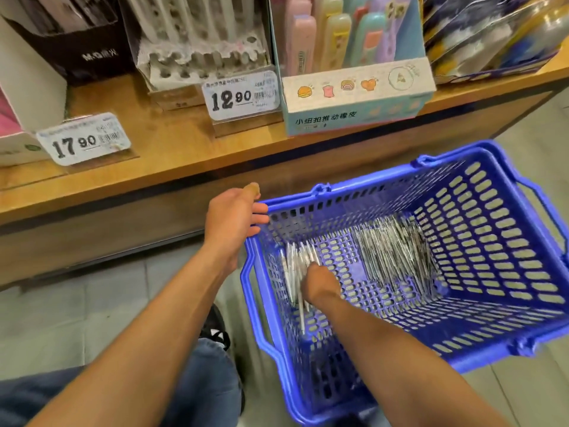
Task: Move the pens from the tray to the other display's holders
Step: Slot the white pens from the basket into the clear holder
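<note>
a blue perforated plastic shopping basket point(480, 343) sits on a pale grey tiled floor point(70, 322) and serves as the landmark here. inside the basket, against its left wall, lies a small bunch of slim white pens point(297, 272), and the right hand point(321, 282) is down on that bunch, its fingers curled in among the pens and grasping them, though the fingertips are hidden beneath the hand. further right on the basket's floor lies a larger heap of dark and silver pens point(397, 251), apart from the hand. the left hand point(234, 217) is at the basket's far left corner, fingers extended and relaxed with their tips touching the rim, the thumb raised above. beyond the basket runs a long light-brown wooden shelf point(172, 152), its front edge just behind the basket's far rim. on the shelf, straight behind the basket, stands a pastel blue cardboard box with cartoon food pictures point(357, 100); left of it are a white price tag reading 12.90 point(240, 95) and, behind that tag, a white foam pen display with rows of round holes point(200, 57). further left sit a white price tag reading 17.90 point(83, 140) and a black cardboard display box point(77, 41). near the basket's left side, blue denim-clad legs point(203, 380) and a black shoe point(215, 325) show on the floor.
</note>
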`<state>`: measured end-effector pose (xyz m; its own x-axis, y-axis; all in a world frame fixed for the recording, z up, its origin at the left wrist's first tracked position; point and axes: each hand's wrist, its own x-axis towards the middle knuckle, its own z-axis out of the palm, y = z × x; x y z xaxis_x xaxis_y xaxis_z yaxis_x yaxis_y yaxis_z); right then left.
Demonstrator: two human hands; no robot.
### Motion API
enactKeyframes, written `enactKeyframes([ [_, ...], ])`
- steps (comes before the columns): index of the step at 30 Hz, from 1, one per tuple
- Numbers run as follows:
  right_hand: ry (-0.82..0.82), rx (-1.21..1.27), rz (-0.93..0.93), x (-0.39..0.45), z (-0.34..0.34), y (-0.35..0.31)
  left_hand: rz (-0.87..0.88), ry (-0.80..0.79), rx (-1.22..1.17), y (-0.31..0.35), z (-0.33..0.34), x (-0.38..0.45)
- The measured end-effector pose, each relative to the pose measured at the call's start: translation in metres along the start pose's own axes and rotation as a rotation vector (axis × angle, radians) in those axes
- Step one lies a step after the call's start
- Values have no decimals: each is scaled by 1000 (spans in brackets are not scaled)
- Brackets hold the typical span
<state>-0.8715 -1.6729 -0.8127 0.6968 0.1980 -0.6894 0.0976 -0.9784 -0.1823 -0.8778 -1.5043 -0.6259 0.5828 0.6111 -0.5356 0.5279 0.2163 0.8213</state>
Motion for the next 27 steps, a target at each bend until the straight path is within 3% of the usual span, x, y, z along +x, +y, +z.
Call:
enactKeyframes([
  [4,-57,161,-61,-5,-16,7,19,10,11,-1,-1,-4],
  [9,-59,693,-159,-39,-50,7,31,-8,16,-3,-1,-11],
  [15,129,1099,-474,-104,-99,-28,80,-70,66,-5,2,-21],
  [19,178,1173,-558,-119,-117,-54,77,-150,79,-5,4,-26],
  [27,85,1197,-564,-94,-108,-49,102,-288,112,-7,-2,-26],
])
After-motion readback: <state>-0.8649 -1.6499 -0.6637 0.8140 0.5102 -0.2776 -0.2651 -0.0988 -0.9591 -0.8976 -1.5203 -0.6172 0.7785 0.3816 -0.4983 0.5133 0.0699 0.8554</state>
